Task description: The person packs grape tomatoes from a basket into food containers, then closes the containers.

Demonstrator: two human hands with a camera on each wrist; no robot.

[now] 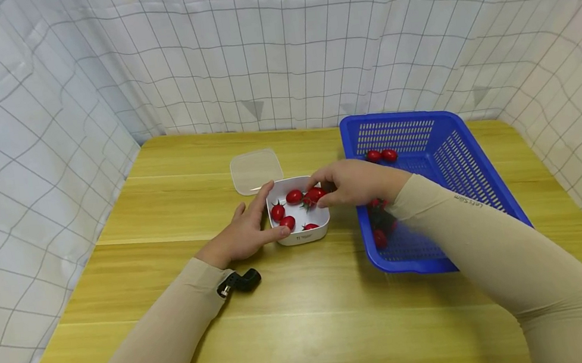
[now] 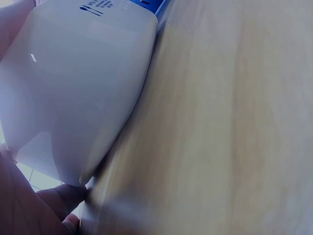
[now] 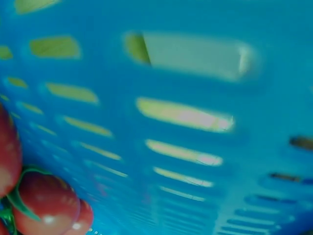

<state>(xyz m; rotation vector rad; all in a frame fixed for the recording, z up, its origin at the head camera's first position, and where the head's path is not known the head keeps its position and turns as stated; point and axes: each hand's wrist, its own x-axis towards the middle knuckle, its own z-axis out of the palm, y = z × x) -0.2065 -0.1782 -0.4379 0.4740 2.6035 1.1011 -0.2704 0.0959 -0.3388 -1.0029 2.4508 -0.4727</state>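
A small white box (image 1: 305, 235) stands on the wooden table with several cherry tomatoes (image 1: 293, 196) in it. My left hand (image 1: 265, 215) grips the box's left side, thumb at its front corner. The left wrist view shows the box's wall (image 2: 83, 88) up close, with a fingertip (image 2: 58, 198) against its lower edge. My right hand (image 1: 320, 193) reaches over the box's right rim and pinches a cherry tomato (image 1: 316, 195) above it. In the right wrist view there is only the blue basket's slotted wall (image 3: 195, 98) and a few tomatoes (image 3: 46, 205) at the lower left.
A blue plastic basket (image 1: 414, 266) sits just right of the box, with more tomatoes (image 1: 381, 155) at its far end and under my right wrist. A clear lid (image 1: 255, 170) lies behind the box. Gridded white cloth walls in the table on three sides.
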